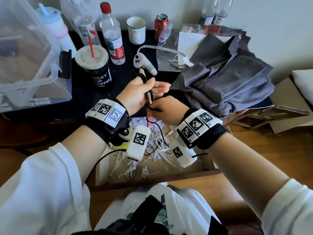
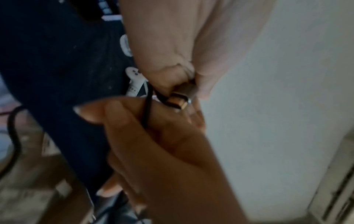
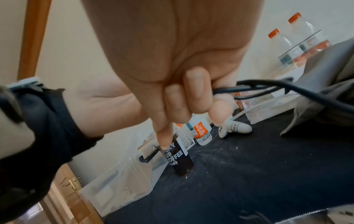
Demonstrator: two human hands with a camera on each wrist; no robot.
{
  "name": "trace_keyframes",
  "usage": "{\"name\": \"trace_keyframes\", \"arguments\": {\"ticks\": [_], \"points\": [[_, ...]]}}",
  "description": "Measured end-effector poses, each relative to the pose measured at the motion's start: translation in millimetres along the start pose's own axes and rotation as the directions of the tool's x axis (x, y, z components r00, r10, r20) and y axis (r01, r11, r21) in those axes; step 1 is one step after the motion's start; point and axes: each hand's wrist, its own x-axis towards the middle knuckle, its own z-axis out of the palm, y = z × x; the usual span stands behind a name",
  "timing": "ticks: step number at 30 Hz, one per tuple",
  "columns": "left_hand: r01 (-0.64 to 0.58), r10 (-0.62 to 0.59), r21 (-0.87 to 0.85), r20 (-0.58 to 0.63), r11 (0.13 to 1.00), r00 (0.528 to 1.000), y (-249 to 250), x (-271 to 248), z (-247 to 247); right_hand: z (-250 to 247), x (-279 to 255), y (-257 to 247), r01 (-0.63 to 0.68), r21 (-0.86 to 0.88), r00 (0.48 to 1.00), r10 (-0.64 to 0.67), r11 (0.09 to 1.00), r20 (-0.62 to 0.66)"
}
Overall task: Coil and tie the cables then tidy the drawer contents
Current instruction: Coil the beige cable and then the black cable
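While left hand [image 1: 142, 94] pinches black cable [image 1: 144, 78], right hand [image 1: 166, 111] grips its tail.

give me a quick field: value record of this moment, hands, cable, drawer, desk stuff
left hand: palm up, thumb pinning the black cable, which is looped over its fingers
plug: metal end sticking out beside the left thumb
right hand: just below the left, fingers curled round the same cable
drawer: open below the hands, holding loose white cables and cable ties
desk: coffee cup, water bottle, white mug, red can, grey cloth
task stage: black cable partly coiled, not yet tied
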Motion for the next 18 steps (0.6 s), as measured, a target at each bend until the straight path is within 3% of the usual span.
{"name": "trace_keyframes", "arguments": {"ticks": [6, 10, 14, 18], "points": [[0.213, -0.191, 0.196, -0.123, 0.957, 0.974, -6, 2, -25, -18, -7, 9, 0.056, -0.259, 0.965, -0.119, 0.964, -0.235], [0.356, -0.368, 0.279, -0.01, 0.892, 0.93, -6, -5, -27, -23, -6, 16, 0.063, -0.165, 0.947, -0.111, 0.984, -0.3], [0.326, -0.429, 0.435, 0.163, 0.84, 0.889, -3, -6, -19, -17, -3, 19, 0.085, -0.129, 0.887, -0.134, 0.988, -0.442], [0.37, -0.492, 0.394, 0.277, 0.841, 0.825, -2, -9, -19, -17, -2, 21, 0.073, -0.181, 0.812, -0.164, 0.981, -0.56]]}}
